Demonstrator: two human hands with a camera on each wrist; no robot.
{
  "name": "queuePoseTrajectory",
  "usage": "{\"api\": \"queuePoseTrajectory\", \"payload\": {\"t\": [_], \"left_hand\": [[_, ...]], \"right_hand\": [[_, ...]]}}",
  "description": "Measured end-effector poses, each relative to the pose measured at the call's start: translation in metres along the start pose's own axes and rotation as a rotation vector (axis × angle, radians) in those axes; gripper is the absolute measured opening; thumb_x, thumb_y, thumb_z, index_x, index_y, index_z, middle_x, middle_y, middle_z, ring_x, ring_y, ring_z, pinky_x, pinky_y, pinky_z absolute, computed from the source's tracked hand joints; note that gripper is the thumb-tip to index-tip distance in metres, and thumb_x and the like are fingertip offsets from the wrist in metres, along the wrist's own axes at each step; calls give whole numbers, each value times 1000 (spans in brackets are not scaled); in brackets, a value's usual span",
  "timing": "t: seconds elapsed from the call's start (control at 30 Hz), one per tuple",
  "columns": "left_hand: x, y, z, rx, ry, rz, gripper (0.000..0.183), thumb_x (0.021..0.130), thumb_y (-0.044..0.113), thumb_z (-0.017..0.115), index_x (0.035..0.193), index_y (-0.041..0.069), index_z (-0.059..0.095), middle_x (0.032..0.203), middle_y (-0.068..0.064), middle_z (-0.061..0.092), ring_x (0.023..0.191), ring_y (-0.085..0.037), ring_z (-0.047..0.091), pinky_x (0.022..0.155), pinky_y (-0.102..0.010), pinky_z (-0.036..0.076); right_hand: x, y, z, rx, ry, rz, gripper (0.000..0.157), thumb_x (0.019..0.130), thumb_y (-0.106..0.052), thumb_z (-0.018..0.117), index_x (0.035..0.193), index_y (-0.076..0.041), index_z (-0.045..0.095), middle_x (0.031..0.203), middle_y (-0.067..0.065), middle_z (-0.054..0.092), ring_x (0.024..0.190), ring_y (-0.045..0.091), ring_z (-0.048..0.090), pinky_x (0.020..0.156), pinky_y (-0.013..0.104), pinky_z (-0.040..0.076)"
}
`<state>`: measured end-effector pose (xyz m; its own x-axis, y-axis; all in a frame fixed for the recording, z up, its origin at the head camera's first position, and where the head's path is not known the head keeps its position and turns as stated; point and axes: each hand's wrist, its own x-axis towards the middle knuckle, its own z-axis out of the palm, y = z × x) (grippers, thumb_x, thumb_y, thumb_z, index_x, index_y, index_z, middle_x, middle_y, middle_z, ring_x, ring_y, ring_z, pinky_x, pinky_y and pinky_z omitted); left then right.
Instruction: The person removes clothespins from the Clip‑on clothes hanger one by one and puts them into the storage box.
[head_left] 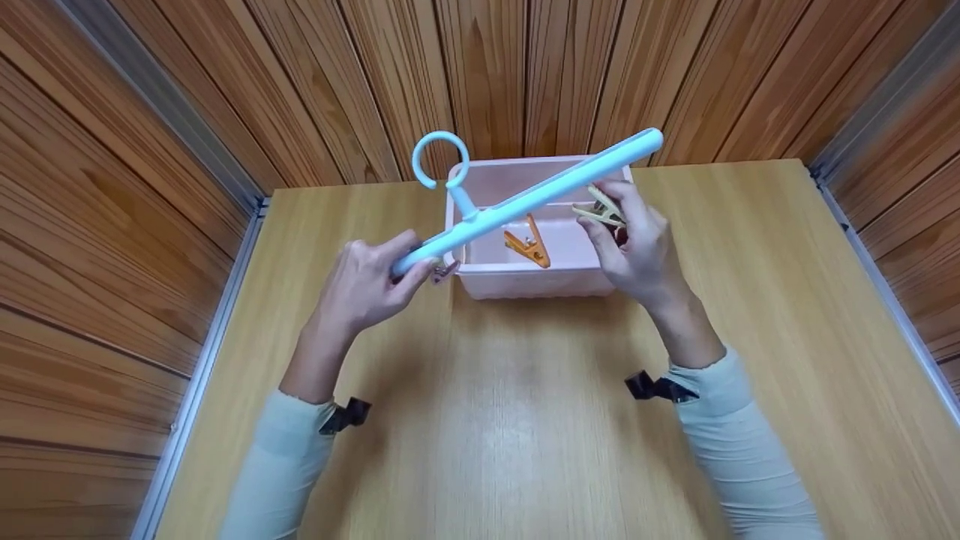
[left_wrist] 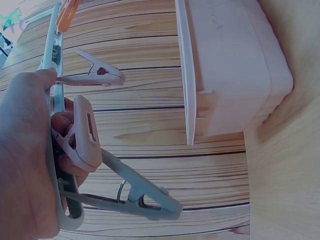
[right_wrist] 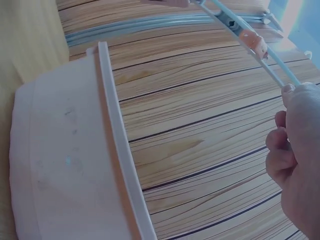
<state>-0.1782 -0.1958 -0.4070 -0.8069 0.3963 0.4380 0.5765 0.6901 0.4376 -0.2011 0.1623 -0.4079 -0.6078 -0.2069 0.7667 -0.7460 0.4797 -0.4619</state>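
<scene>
A light blue clip hanger [head_left: 525,201] with a ring-shaped hook [head_left: 441,139] is held at a slant above the pink bin. My left hand [head_left: 367,281] grips its lower left end. Around those fingers, in the left wrist view, are two pinkish clips [left_wrist: 102,75] and a grey-blue clip [left_wrist: 150,199]. Further along the bar is an orange clip [head_left: 534,246], which overlaps the bin's inside in the head view. Near the raised right end, my right hand [head_left: 637,240] pinches a pale yellow clip [head_left: 600,210] between thumb and fingers. In the right wrist view this clip is hidden.
The pink bin [head_left: 536,283] stands at the back of the wooden table [head_left: 517,420], close to the plank wall [head_left: 487,82]. Plank walls with metal rails enclose the left and right sides. A small black camera [head_left: 349,415] is strapped to each sleeve.
</scene>
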Motion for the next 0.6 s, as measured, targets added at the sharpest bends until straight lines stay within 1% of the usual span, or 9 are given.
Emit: {"api": "queuePoseTrajectory", "payload": {"t": [0.07,0.13,0.23,0.37,0.47,0.6], "left_hand": [[0,-1,0,11,3,11,25,107,31,70,110,6,73,65,-7,51,52,-12,37,53,-24,29],[0,-1,1,14,4,15,25,107,31,70,110,6,73,65,-6,51,53,-11,36,53,-24,28],[0,1,2,9,-7,-4,25,108,32,70,112,7,74,66,-5,51,53,-11,36,52,-24,29],[-1,1,3,3,-21,-30,25,108,32,70,114,7,75,66,-4,52,53,-12,38,52,-25,30],[-1,1,4,1,-24,-35,25,109,32,69,113,7,74,66,-4,51,53,-12,38,52,-25,31],[-2,1,4,-9,-39,-41,26,109,33,69,114,7,74,66,-5,52,52,-12,40,52,-24,32]], "right_hand": [[-1,0,3,-34,36,-17,37,100,9,75,133,16,59,104,27,71,81,15,57,74,11,40],[-2,1,6,-54,60,-26,39,100,9,75,133,16,55,108,28,72,85,21,63,79,10,42],[-5,1,8,-77,87,-31,43,98,11,77,133,14,52,113,30,73,89,26,68,86,7,45],[-5,3,10,-98,122,-54,43,95,10,80,130,12,56,107,29,71,77,24,61,76,6,39],[-4,6,12,-92,129,-71,42,95,11,79,130,11,57,102,28,71,69,22,54,70,8,35],[-6,9,13,-64,129,-77,43,93,11,74,131,12,54,100,27,70,67,16,51,68,7,34]]}}
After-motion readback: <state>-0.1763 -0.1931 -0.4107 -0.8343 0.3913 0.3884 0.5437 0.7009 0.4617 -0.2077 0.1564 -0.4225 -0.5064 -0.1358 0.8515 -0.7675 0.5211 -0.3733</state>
